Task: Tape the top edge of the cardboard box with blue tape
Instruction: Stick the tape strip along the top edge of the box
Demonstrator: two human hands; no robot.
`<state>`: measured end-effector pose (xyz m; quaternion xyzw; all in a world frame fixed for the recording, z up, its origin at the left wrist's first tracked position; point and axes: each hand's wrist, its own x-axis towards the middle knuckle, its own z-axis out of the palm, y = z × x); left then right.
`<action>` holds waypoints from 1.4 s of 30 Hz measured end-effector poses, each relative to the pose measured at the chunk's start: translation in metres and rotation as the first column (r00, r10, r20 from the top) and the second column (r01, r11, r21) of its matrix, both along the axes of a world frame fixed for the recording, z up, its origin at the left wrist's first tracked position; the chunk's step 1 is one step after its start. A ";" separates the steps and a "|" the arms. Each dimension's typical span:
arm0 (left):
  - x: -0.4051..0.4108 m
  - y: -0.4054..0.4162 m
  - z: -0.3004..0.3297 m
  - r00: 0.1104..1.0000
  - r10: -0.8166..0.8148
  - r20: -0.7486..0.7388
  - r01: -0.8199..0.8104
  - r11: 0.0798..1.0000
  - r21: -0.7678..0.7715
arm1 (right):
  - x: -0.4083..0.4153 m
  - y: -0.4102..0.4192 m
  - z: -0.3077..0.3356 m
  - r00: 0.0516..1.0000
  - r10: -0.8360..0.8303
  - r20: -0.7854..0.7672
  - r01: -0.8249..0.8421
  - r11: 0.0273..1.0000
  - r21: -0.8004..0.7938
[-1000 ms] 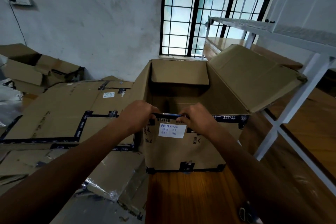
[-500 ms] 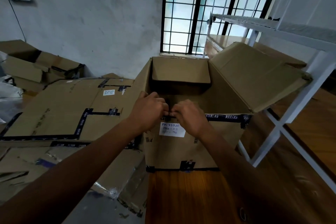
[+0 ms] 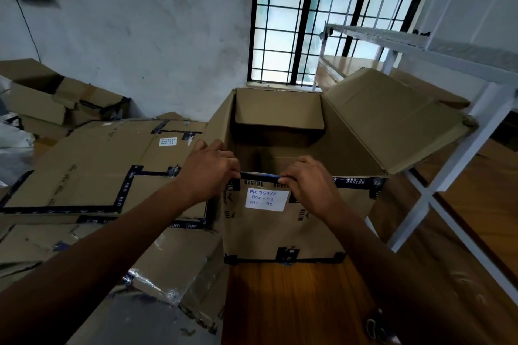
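Observation:
An open cardboard box (image 3: 280, 232) stands on a wooden surface, its flaps raised and a white handwritten label (image 3: 266, 199) on the near face. Dark blue printed tape (image 3: 259, 176) runs along the near top edge. My left hand (image 3: 208, 169) has its fingers curled over that edge near the left corner. My right hand (image 3: 308, 182) grips the same edge further right, fingers folded over the tape. A short stretch of tape shows between the two hands. The tape roll is not in sight.
Flattened cardboard sheets (image 3: 92, 168) with dark tape lie stacked left of the box. More open boxes (image 3: 42, 101) sit by the wall. A white metal rack (image 3: 437, 126) stands close on the right. The wooden surface (image 3: 294, 302) extends toward me.
My hands met at the middle of the near top edge half a second ago. They have since slid apart along the taped edge, left hand leftward and right hand rightward.

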<state>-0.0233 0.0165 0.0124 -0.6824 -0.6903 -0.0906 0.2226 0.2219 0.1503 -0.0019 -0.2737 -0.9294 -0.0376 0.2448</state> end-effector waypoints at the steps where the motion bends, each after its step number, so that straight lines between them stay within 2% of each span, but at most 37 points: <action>1: 0.001 0.002 0.002 1.000 -0.005 0.012 0.005 1.000 0.002 | -0.002 -0.001 0.003 1.000 -0.004 0.017 0.004 1.000 -0.003; 4: 0.012 0.009 0.009 0.997 -0.029 0.073 0.031 0.999 -0.024 | -0.018 -0.009 0.012 0.999 0.015 0.033 -0.015 1.000 0.008; 9: 0.034 0.025 0.003 0.998 -0.051 0.041 0.052 0.997 -0.049 | -0.047 -0.020 0.007 0.999 0.035 0.037 -0.034 0.999 -0.004; 11: 0.028 0.023 0.000 0.997 -0.045 0.064 0.047 0.998 -0.035 | -0.042 -0.015 0.003 0.999 0.032 0.016 -0.032 0.998 -0.045; 21: -0.013 -0.005 -0.004 0.999 -0.014 0.030 0.014 1.000 -0.012 | -0.009 -0.004 -0.007 1.000 -0.004 -0.031 0.003 0.999 -0.043; 26: -0.012 -0.004 -0.002 1.000 -0.015 0.022 0.016 1.000 -0.022 | -0.011 -0.001 -0.002 1.000 -0.005 0.000 0.005 0.999 -0.052; 32: 0.028 0.018 0.003 0.997 -0.070 0.030 0.071 0.996 -0.057 | -0.046 -0.021 0.005 0.999 0.047 0.027 -0.047 0.999 -0.018; 36: 0.024 0.021 -0.001 0.997 -0.052 0.058 0.054 0.998 -0.020 | -0.041 -0.013 -0.002 0.998 0.042 -0.043 -0.045 0.997 -0.064; 42: 0.010 0.012 -0.010 0.997 -0.067 0.043 0.067 0.998 0.011 | -0.020 -0.005 -0.011 0.997 0.050 -0.060 -0.053 0.998 -0.046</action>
